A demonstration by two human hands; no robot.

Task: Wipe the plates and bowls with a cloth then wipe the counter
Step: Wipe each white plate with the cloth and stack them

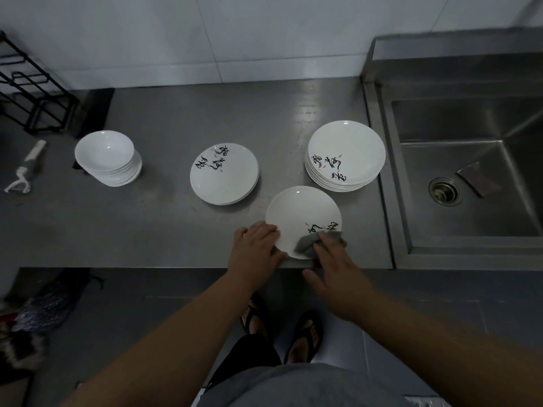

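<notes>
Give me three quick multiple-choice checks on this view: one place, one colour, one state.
1. The bowls stand: A, on the counter, far left; B, in the sink; C, on the rack.
2. The cloth is: A, white; B, grey; C, red.
3. The right hand: A, hangs idle; B, presses the cloth on a plate; C, lifts a bowl.

Answers:
1 A: the stack sits at the far left of the steel top.
2 B: it shows dull grey against the white plate.
3 B: its fingers lie on the cloth while the left hand holds the plate's rim.
</notes>
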